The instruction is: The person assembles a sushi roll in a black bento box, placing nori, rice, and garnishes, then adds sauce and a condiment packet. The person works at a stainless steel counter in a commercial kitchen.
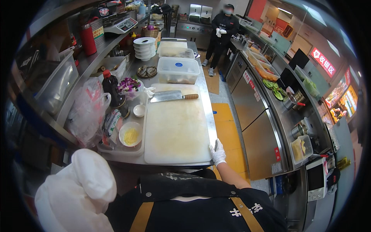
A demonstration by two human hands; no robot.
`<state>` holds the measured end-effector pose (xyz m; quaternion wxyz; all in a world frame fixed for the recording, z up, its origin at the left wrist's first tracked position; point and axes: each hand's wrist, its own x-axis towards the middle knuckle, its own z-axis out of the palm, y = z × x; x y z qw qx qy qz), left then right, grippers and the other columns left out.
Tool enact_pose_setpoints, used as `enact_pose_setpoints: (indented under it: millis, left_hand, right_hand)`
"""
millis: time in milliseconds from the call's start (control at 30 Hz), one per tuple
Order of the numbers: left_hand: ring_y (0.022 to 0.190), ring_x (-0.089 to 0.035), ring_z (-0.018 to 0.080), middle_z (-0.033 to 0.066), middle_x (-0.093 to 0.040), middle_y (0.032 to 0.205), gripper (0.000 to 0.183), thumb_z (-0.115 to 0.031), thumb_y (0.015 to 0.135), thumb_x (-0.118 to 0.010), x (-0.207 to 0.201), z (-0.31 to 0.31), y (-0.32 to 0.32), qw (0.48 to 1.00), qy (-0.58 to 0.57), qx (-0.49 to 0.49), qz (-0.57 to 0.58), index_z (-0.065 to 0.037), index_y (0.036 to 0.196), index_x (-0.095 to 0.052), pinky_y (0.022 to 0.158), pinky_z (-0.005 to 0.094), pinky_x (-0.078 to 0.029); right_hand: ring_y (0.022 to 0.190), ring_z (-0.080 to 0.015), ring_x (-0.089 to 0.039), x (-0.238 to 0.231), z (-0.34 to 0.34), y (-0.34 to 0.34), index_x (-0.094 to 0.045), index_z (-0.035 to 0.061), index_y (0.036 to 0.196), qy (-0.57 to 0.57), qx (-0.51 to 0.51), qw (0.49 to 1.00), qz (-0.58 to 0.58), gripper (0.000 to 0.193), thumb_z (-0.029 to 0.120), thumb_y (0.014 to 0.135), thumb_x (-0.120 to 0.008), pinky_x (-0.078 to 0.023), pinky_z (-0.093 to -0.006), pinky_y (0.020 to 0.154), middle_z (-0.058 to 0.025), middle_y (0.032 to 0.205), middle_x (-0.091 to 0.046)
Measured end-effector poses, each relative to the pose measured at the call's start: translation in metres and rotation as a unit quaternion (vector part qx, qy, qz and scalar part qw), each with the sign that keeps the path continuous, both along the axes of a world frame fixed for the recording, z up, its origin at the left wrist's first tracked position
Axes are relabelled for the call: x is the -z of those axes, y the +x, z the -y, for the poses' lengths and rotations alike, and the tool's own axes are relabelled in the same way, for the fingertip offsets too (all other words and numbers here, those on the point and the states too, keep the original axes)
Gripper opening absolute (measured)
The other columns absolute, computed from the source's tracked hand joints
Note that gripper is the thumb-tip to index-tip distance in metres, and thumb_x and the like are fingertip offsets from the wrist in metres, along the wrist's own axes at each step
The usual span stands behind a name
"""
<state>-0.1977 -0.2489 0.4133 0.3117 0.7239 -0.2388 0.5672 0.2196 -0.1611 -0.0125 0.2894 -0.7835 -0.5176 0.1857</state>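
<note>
My right hand (218, 152), in a thin white glove, rests on the right edge of the steel worktable (207, 116), beside the near right corner of the white cutting board (176, 129). Its fingers are apart, with nothing held. My left hand is out of view; a puffy white cloth shape (83, 189) fills the lower left. Across the far part of the board lies a cleaver (167, 96), its wooden handle to the right. Left of the board are a bowl of yellow shreds (130, 134), a small white bowl (139, 111) and a dark sauce bottle (114, 92).
Beyond the board stand lidded plastic boxes (178, 70), stacked white dishes (145, 48) and a plate of shrimp (147, 71). Plastic bags (87, 110) crowd the left. A gloved person (223, 33) stands at the aisle's far end. Along the right runs a steel counter (284, 120).
</note>
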Motion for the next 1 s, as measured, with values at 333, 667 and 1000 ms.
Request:
enact_pose_setpoints:
  millis: [333, 667, 1000]
  left_hand:
    - [0.077, -0.056, 0.0119, -0.0057, -0.06, 0.076, 0.011, -0.017, 0.074, -0.078, -0.019, 0.003, 0.013, 0.998, -0.009, -0.067, -0.02, -0.022, 0.083, -0.074, 0.089, 0.0347, -0.041]
    - [0.094, -0.057, 0.0162, 0.0066, -0.062, 0.103, 0.026, -0.001, 0.088, -0.054, 0.089, -0.033, 0.015, 0.934, -0.286, -0.209, -0.039, -0.003, 0.111, -0.067, 0.092, 0.0307, -0.045]
    - [0.144, -0.025, 0.037, 0.0261, -0.021, 0.156, 0.074, -0.04, 0.093, -0.054, 0.383, -0.143, 0.083, 0.609, -0.102, -0.541, -0.571, -0.004, 0.151, -0.027, 0.117, 0.0461, -0.022]
  right_hand:
    - [0.131, -0.0331, -0.047, 0.003, 0.0, 0.0, -0.035, 0.0037, 0.147, 0.005, -0.005, 1.0, 0.017, 0.075, 0.04, 0.088, -0.065, -0.038, -0.0385, 0.109, -0.0197, 0.142, -0.047]
    - [0.132, -0.0329, -0.046, -0.003, 0.001, -0.001, -0.035, 0.0008, 0.146, 0.017, -0.005, 1.0, -0.002, 0.078, 0.042, 0.088, -0.066, -0.037, -0.0382, 0.11, -0.0213, 0.143, -0.046]
    - [0.135, -0.0347, -0.043, -0.01, 0.003, -0.003, -0.036, -0.0014, 0.145, 0.005, -0.011, 1.0, -0.005, 0.081, 0.047, 0.087, -0.064, -0.034, -0.0395, 0.112, -0.0239, 0.144, -0.044]
